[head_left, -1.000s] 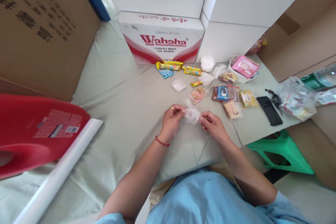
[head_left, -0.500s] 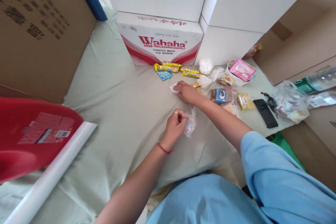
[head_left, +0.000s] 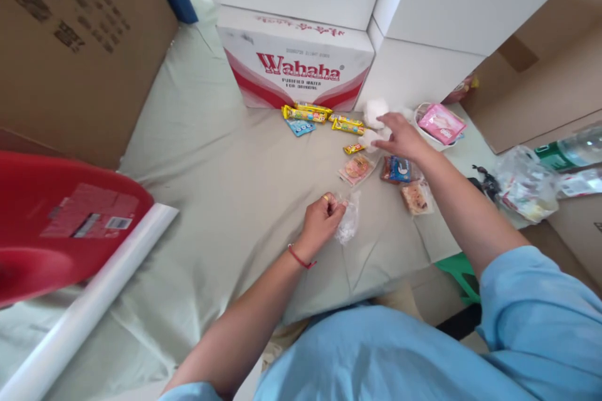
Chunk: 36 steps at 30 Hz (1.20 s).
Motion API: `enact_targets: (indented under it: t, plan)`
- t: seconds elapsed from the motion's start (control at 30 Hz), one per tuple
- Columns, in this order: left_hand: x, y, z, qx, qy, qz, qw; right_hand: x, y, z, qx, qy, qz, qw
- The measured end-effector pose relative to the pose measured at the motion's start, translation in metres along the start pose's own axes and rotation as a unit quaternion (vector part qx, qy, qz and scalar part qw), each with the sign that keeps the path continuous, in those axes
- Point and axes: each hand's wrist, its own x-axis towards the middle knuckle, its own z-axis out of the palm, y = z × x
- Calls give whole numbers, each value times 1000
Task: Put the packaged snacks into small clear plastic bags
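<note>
My left hand (head_left: 322,218) is closed in a pinch on a small clear plastic bag (head_left: 348,223), which hangs just above the pale green cloth (head_left: 221,188). My right hand (head_left: 399,136) reaches far forward and grips crumpled white plastic (head_left: 372,136) beside a white wad (head_left: 375,108). Snack packets lie around it: yellow bars (head_left: 305,114), a small blue packet (head_left: 300,128), a little yellow packet (head_left: 352,148), a bagged round biscuit (head_left: 356,168), a blue cookie pack (head_left: 397,169) and a bagged cake (head_left: 414,196).
A Wahaha water carton (head_left: 296,66) and white boxes (head_left: 423,19) stand at the back. Brown cartons (head_left: 70,44) flank both sides. A red plastic item (head_left: 51,225) and clear film roll (head_left: 89,307) lie left. A white bowl with a pink packet (head_left: 439,123) and a plastic bag (head_left: 527,185) sit right.
My right hand let go of the clear bag, reached to the white plastic at the middle, then swung right to the pile by the bowl. The left hand stayed pinching the bag.
</note>
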Motion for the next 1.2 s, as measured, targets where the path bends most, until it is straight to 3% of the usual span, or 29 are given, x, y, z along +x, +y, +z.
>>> enact_targets:
  t: [0.1, 0.27, 0.4, 0.47, 0.53, 0.57, 0.63, 0.7, 0.83, 1.03, 1.1, 1.2]
  plan:
    - [-2, 0, -1, -4, 16, 11, 1000, 3, 1, 19, -7, -46, -7, 999]
    - [-4, 2, -6, -3, 103, 42, 994, 15, 3, 17, 3, 23, 77, 997]
    - [-3, 4, -8, 25, 146, 78, 986, -26, -41, 2, 86, 119, 59, 987]
    - [-3, 5, -7, 26, 142, 92, 985, -67, -79, 4, 227, 104, 86, 964]
    - [-5, 7, -5, 30, 129, 113, 985, -110, -116, 13, 375, 19, 157, 913]
    - [-6, 9, -5, 37, 122, 126, 984, -128, -130, 20, 419, -13, 180, 890]
    - [-10, 13, -5, 58, 113, 151, 980, -156, -149, 36, 462, -15, 191, 866]
    - [-12, 15, -7, 76, 115, 161, 977, -169, -154, 49, 496, 0, 199, 845]
    - [-8, 12, -11, 35, 152, 142, 978, -173, -141, 60, 576, 73, 243, 777]
    - [6, 0, -14, -147, 158, 16, 976, -173, -125, 59, 628, 136, 247, 725]
    - [9, -1, -15, -198, 143, -7, 970, -176, -121, 59, 616, 125, 251, 736]
    - [8, 1, -13, -209, 132, -18, 969, -184, -122, 54, 473, 168, 240, 831]
